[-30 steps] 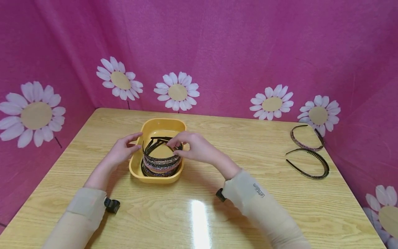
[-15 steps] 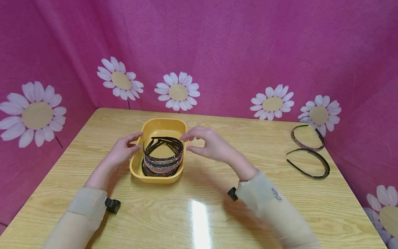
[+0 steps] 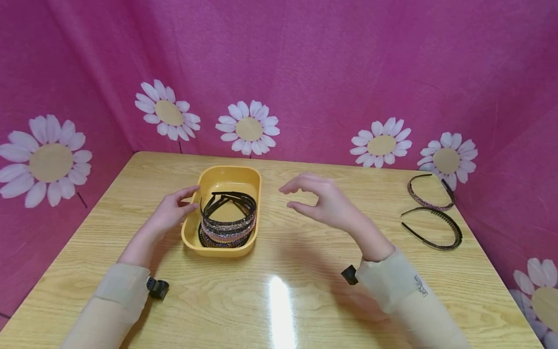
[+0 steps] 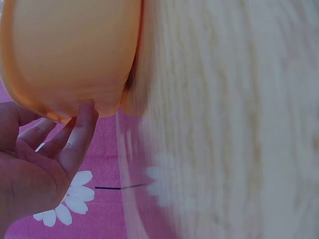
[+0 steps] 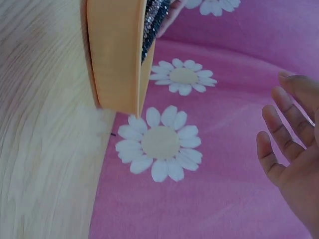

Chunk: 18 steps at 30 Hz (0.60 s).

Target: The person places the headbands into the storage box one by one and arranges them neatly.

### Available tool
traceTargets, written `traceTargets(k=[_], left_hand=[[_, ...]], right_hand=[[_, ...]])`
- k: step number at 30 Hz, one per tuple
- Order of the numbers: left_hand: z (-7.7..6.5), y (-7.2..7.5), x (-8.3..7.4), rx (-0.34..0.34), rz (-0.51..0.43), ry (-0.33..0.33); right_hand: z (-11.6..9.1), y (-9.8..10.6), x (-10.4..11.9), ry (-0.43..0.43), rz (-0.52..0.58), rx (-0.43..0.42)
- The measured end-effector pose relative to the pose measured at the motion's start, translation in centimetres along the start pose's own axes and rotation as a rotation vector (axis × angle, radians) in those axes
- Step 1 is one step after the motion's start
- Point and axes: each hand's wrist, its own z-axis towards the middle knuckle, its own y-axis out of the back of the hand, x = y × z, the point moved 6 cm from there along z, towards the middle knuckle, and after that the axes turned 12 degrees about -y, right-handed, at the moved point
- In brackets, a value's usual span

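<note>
A yellow plastic tray stands on the left half of the table, holding a stack of headbands, black and glittery pink. At the tray's left side is my left hand. Its fingertips touch the outer wall, as the left wrist view shows, with fairly straight fingers. My right hand hovers to the right of the tray, thumb and fingers spread apart with nothing between them. In the right wrist view its loosely bent fingers are bare too.
Toward the table's right edge lie two more headbands, a glittery pink one and a black toothed one in front of it. Behind the wooden table hangs a pink cloth printed with white flowers.
My right hand has let go at the stack of headbands, left the tray and moved right over the table. My left hand has stayed at the tray's side.
</note>
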Motion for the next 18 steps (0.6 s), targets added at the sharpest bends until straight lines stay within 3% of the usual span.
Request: traceTargets(k=[8, 18], left_hand=[[0.1, 0.0, 0.0, 0.002, 0.007, -0.005], [0.1, 0.0, 0.0, 0.0, 0.01, -0.007]], right_hand=[[-2.1, 2.7, -0.9, 0.056, 0.01, -0.112], [-4.2, 6.3, -1.4, 0.031, -0.026, -0.255]])
